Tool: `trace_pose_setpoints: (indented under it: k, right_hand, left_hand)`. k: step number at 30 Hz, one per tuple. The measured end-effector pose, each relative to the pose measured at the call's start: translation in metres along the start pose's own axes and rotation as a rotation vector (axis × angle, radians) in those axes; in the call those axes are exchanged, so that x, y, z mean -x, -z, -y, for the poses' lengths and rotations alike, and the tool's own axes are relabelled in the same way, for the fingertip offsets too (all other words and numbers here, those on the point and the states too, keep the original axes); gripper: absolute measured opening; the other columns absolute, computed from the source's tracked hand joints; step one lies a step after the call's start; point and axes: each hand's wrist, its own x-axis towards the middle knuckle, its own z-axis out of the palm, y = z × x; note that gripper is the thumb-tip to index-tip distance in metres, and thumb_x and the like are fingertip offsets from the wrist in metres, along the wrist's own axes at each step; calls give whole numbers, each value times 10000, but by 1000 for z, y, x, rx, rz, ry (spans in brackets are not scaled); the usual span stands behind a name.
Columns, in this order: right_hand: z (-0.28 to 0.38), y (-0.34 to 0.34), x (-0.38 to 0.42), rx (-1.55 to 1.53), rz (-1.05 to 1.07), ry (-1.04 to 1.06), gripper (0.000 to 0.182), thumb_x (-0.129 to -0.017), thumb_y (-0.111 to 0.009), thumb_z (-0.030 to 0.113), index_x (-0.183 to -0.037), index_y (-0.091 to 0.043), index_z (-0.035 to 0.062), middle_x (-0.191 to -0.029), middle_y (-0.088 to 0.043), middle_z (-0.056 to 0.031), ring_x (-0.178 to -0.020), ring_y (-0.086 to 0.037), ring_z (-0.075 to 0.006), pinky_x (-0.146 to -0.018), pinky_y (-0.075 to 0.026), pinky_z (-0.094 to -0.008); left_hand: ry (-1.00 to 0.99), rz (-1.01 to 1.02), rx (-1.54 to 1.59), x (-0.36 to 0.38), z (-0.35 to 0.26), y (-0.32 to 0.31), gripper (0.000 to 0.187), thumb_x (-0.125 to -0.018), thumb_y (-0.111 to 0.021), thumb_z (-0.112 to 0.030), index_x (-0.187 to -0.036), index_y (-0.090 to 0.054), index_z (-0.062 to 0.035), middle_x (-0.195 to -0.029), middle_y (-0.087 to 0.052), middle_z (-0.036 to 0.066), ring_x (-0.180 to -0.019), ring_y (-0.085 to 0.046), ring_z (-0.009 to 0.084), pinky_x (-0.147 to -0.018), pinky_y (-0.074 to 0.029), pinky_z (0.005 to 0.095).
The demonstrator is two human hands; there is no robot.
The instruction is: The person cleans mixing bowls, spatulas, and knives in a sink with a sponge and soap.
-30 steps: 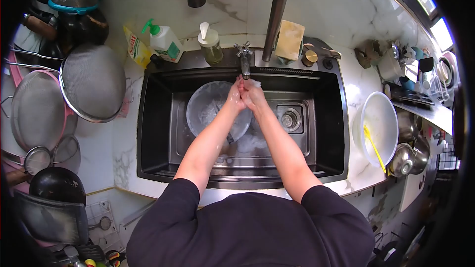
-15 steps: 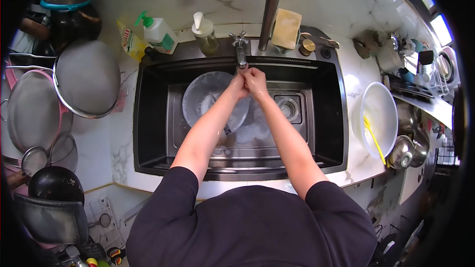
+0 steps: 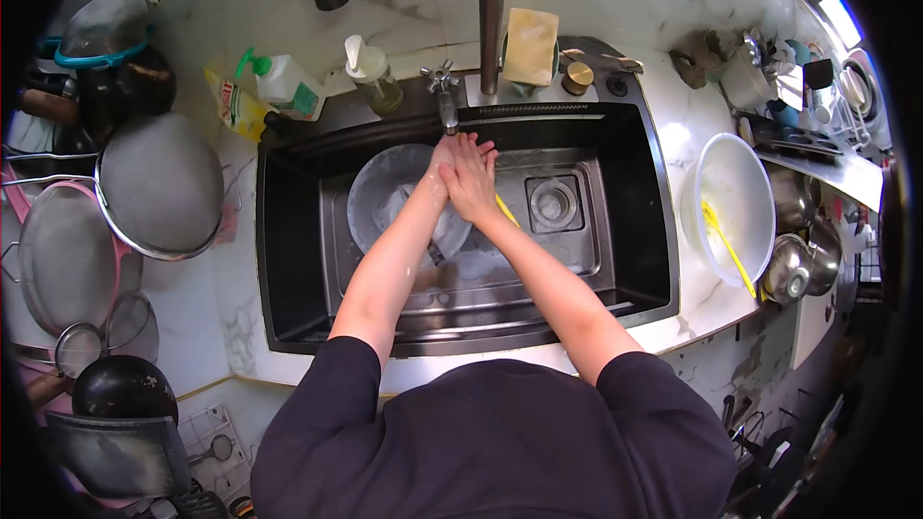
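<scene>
Under the tap [image 3: 445, 108], my two hands are pressed together over the sink. My right hand [image 3: 469, 185] lies flat across the palm side of my left hand [image 3: 446, 152], its fingers stretched toward the tap. Fingers of my left hand show past it, apart and holding nothing. Soap suds cling to the left forearm. Below them, a translucent bowl [image 3: 363, 194] sits in the sink basin [image 3: 596, 259], with whitish contents partly hidden by my left arm. A thin yellow handle [image 3: 507, 212] shows beside my right wrist. Foam lies on the basin floor.
Behind the sink stand a pump bottle [image 3: 373, 72], a green-capped bottle [image 3: 286, 86] and a yellow sponge [image 3: 531, 46]. A white bowl [image 3: 707, 159] with a yellow utensil is on the right counter. Large strainers [image 3: 159, 183] hang or rest at left, near black pans.
My hands have gone from fingers curled together under the tap to palms laid flat on each other. The yellow handle now shows beside them. The view has shifted slightly.
</scene>
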Motion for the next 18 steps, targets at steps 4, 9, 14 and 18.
trace_pose_setpoints:
  k: [4, 9, 14, 18]
  right_hand:
    - [13, 3, -6, -66, 39, -35, 579, -845, -345, 421, -1280, -313, 40, -1330, -257, -220, -1254, -212, -339, -998, -109, -510]
    - [-15, -32, -32, -381, 11, -279, 554, -859, -352, 428, -1266, -338, 52, -1300, -321, -213, -1225, -263, -360, -990, -218, -398]
    - [-24, -17, -38, -950, 183, -527, 457, -874, -373, 434, -1132, -483, 74, -1032, -562, -111, -915, -536, -247, -769, -411, -306]
    - [10, 25, -27, -1428, 315, -835, 403, -874, -383, 442, -983, -527, 82, -892, -557, -24, -755, -530, -139, -617, -441, -281]
  left_hand:
    - [-84, 20, 85, 27, -5, -4, 587, -810, -311, -602, -1057, -442, -86, -1080, -511, 152, -1007, -465, 313, -883, -354, 456]
    - [-273, -8, -203, 60, 6, -30, 509, -876, -263, -507, -1137, -420, -99, -1104, -499, 59, -1025, -457, 196, -916, -330, 355]
    - [-554, -261, -677, 43, 29, -26, 561, -894, -236, -468, -1303, -263, -85, -1311, -327, 132, -1215, -299, 241, -998, -217, 327]
    - [-842, -829, -1417, 13, 35, -21, 483, -884, -336, -377, -1252, -353, -65, -1282, -369, 168, -1206, -331, 258, -966, -265, 297]
